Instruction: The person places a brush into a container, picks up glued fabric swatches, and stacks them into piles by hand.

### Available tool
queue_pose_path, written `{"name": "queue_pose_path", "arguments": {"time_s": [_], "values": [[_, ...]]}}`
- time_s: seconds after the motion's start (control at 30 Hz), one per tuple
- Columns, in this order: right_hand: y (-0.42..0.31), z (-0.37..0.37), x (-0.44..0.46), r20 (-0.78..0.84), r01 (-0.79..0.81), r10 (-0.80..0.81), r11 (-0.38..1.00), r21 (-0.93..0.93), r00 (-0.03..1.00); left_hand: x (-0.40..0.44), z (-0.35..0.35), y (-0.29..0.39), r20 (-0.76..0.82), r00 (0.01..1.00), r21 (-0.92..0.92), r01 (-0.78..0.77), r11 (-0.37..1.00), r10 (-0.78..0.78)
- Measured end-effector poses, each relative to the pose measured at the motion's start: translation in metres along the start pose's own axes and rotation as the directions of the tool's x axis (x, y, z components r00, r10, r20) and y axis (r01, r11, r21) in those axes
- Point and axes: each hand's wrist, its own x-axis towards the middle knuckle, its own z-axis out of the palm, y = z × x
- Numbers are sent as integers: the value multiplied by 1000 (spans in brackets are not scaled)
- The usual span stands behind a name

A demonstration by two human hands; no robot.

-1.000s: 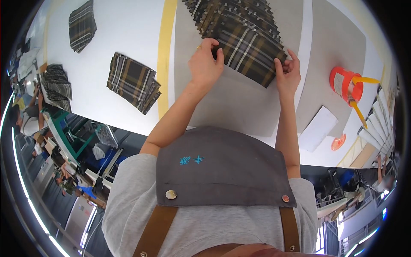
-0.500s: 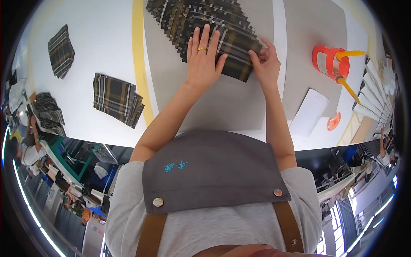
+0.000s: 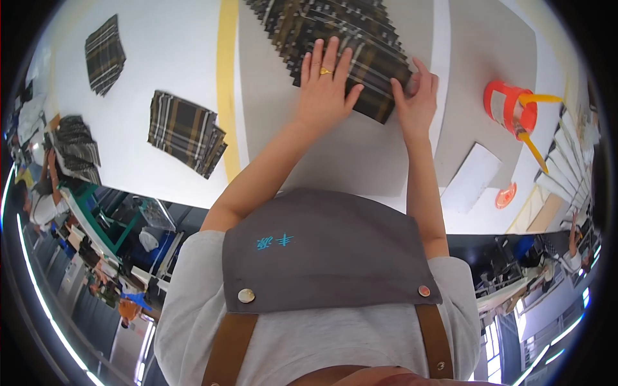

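Note:
A large overlapping spread of dark plaid fabric pieces (image 3: 341, 26), brown, black and white with zigzag-cut edges, lies on the grey board at the top middle. My left hand (image 3: 325, 90), with a gold ring, rests flat on the nearest pieces, fingers apart. At their right edge, my right hand (image 3: 417, 100) has its thumb over the fabric and its other fingers curled at the border, pinching it. The undersides of those fingers are partly hidden. Two smaller piles of the same plaid, a near one (image 3: 183, 132) and a farther one (image 3: 106, 58), sit on the left.
On the right stands a red tub (image 3: 508, 106) with yellow-handled tools. Near it lie a white card (image 3: 473, 175) and a red lid (image 3: 506, 195). Dark striped fabric (image 3: 74, 151) is bunched at the table's left edge. Other people are at work in the background.
The whole view has shifted, so the table things appear slightly to the right. Both hands keep nearly the same places on the plaid fabric.

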Motion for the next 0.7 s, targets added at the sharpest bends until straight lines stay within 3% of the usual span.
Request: {"name": "queue_pose_path", "arguments": {"time_s": [0.13,0.17,0.4,0.43,0.47,0.53,0.6,0.63,0.7], "values": [[-5,3,-3,60,299,-296,953,-55,953,-1,4,-5,-28,1000,19,-3,1000,4],[-2,6,-5,152,267,-258,963,-43,954,0,4,-6,-37,999,2,-4,1000,5],[11,12,-4,167,285,-280,959,-4,945,4,-12,-17,32,999,-93,25,995,-22],[17,14,-3,167,320,-315,947,-5,934,4,-6,-23,-40,997,-239,48,970,-59],[20,14,-1,181,329,-328,944,21,927,4,-7,-27,-105,991,-389,39,920,-87],[16,11,-1,205,311,-310,950,30,928,9,-31,-26,-224,928,-647,87,757,-298],[18,11,1,174,357,-357,934,32,918,17,-92,-29,-21,926,-805,208,556,-377],[18,9,3,186,282,-298,954,105,936,14,-131,-24,93,917,-858,270,436,-387],[17,3,3,245,122,-185,961,248,952,-1,-219,-5,15,961,-958,92,270,-276]]}}
